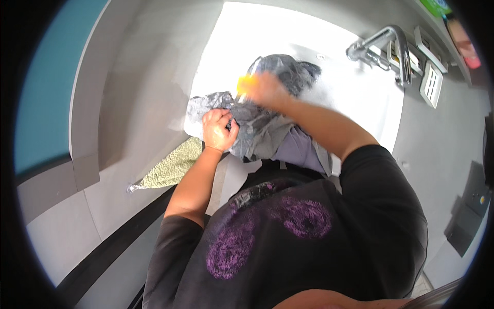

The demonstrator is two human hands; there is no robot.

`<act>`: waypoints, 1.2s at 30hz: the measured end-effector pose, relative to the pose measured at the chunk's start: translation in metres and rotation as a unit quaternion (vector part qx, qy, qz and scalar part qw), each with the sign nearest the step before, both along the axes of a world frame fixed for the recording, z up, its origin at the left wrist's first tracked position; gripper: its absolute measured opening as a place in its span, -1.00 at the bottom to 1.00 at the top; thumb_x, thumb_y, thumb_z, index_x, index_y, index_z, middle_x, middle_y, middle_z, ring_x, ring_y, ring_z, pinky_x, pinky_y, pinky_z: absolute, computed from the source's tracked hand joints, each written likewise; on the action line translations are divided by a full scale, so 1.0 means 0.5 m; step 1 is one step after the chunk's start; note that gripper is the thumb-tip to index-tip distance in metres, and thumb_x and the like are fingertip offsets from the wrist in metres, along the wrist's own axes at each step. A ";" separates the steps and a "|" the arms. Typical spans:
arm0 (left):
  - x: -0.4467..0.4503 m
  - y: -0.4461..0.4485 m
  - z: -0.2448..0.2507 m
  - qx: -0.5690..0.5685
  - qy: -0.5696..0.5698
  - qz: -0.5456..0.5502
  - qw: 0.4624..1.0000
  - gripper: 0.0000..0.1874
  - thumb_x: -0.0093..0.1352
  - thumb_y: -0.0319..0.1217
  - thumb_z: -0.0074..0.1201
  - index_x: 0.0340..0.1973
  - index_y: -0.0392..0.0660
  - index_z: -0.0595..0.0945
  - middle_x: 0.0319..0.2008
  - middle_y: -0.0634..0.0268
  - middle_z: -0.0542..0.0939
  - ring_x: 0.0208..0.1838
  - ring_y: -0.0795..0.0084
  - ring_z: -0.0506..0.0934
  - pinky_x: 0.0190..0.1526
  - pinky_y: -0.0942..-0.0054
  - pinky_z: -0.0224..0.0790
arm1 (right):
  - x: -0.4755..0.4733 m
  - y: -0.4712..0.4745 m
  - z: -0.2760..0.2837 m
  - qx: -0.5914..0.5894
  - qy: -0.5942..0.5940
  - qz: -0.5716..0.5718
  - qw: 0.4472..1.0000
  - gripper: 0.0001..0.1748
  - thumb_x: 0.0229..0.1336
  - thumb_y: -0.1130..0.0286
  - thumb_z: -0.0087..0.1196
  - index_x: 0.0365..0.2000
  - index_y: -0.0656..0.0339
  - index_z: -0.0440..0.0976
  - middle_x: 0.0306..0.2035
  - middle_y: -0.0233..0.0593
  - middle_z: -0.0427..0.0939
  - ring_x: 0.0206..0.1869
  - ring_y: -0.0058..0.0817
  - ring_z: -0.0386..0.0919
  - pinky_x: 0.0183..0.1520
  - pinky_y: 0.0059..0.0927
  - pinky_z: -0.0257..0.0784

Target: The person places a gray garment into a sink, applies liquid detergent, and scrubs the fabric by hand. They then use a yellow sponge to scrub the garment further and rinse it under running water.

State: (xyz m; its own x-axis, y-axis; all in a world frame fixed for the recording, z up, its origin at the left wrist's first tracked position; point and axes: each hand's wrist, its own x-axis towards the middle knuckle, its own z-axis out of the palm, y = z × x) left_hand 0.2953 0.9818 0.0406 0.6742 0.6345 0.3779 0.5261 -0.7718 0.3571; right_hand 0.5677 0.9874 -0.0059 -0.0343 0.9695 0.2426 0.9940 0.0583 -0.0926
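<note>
A wet grey garment [247, 133] is bunched over the front edge of a white sink [362, 104]. Its darker part lies farther in, inside the basin. My left hand [219, 129] grips the cloth near the front left, fingers curled into it. My right hand [266, 90] is blurred over the middle of the fabric, closed around a yellow object [247, 84] that looks like a scrubbing brush. Pale streaks that may be bristles show beside it, but the blur hides its exact shape. A lavender section of cloth [297, 146] hangs over the edge close to my body.
A chrome faucet [403, 58] reaches over the sink's right side. White slotted soap dishes [431, 84] are on the right wall. A pale green towel [173, 164] hangs from a hook at left. Top right, a shelf carries a green package [436, 7].
</note>
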 end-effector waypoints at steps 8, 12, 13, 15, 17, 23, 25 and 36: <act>-0.005 0.002 -0.014 -0.002 -0.033 -0.004 0.999 -0.84 0.09 -0.40 0.21 -0.41 -0.14 0.68 -0.26 0.24 0.63 -0.12 0.16 0.56 0.00 0.18 0.34 | 0.010 -0.213 0.058 -0.119 0.487 -0.173 0.848 -0.36 0.31 0.06 0.04 0.33 -0.02 0.26 0.00 -0.09 0.58 0.03 -0.31 0.53 0.10 -0.32 0.39; -0.004 0.008 -0.028 0.020 -0.048 -0.027 0.998 -0.81 0.09 -0.43 0.21 -0.36 -0.17 0.68 -0.23 0.14 0.64 -0.12 0.09 0.57 0.01 0.16 0.33 | 0.037 -0.464 0.215 0.103 0.756 -0.353 0.542 -0.38 0.34 0.10 0.06 0.32 0.07 0.28 -0.04 -0.29 0.56 -0.09 -0.50 0.52 -0.14 -0.43 0.53; -0.004 0.011 -0.028 0.031 -0.053 -0.034 0.998 -0.81 0.10 -0.43 0.20 -0.36 -0.18 0.67 -0.22 0.16 0.64 -0.10 0.08 0.56 0.03 0.16 0.32 | 0.060 -0.517 0.272 0.142 0.799 -0.357 0.462 -0.40 0.35 0.13 0.05 0.32 0.06 0.27 -0.04 -0.29 0.56 -0.10 -0.49 0.51 -0.19 -0.37 0.57; -0.006 0.010 -0.025 0.022 -0.013 -0.024 0.999 -0.81 0.14 -0.42 0.16 -0.35 -0.21 0.67 -0.19 0.18 0.62 -0.07 0.06 0.52 0.05 0.13 0.28 | 0.148 -0.570 0.387 0.235 0.714 -0.343 0.563 -0.41 0.37 0.17 0.01 0.33 0.08 0.24 -0.02 -0.30 0.54 -0.10 -0.50 0.52 -0.25 -0.27 0.62; -0.007 0.010 -0.023 0.014 -0.003 -0.023 1.000 -0.81 0.15 -0.42 0.15 -0.35 -0.21 0.67 -0.18 0.17 0.61 -0.07 0.06 0.52 0.06 0.11 0.27 | 0.226 -0.601 0.482 0.264 0.495 -0.441 0.701 -0.39 0.35 0.12 0.01 0.34 0.01 0.24 -0.01 -0.23 0.58 -0.04 -0.35 0.57 -0.15 -0.23 0.59; -0.007 0.013 -0.025 0.025 -0.030 -0.041 0.998 -0.81 0.15 -0.41 0.17 -0.33 -0.19 0.67 -0.20 0.15 0.62 -0.09 0.06 0.54 0.01 0.15 0.31 | 0.444 -0.534 0.504 -0.005 0.014 -0.683 0.730 -0.41 0.32 -0.04 -0.08 0.26 -0.03 0.34 -0.07 0.06 0.62 0.04 -0.04 0.57 0.04 -0.09 0.48; -0.010 0.011 -0.024 0.011 -0.034 -0.031 0.999 -0.80 0.15 -0.41 0.17 -0.32 -0.17 0.67 -0.21 0.15 0.63 -0.10 0.07 0.54 0.00 0.15 0.32 | 0.490 -0.503 0.477 -0.082 -0.026 -0.666 0.741 -0.38 0.32 -0.04 -0.08 0.23 0.09 0.34 -0.04 0.11 0.59 0.04 -0.01 0.56 0.04 -0.07 0.47; 0.041 0.024 0.030 -0.058 -0.031 0.039 0.997 -0.75 0.28 -0.30 0.22 -0.18 -0.14 0.69 -0.21 0.16 0.62 -0.14 0.10 0.55 -0.02 0.16 0.32 | 0.168 -0.480 0.247 0.094 0.218 -0.401 0.885 -0.71 0.19 0.31 0.19 -0.11 0.23 0.58 -0.19 -0.07 0.65 -0.16 -0.27 0.64 -0.04 -0.32 0.51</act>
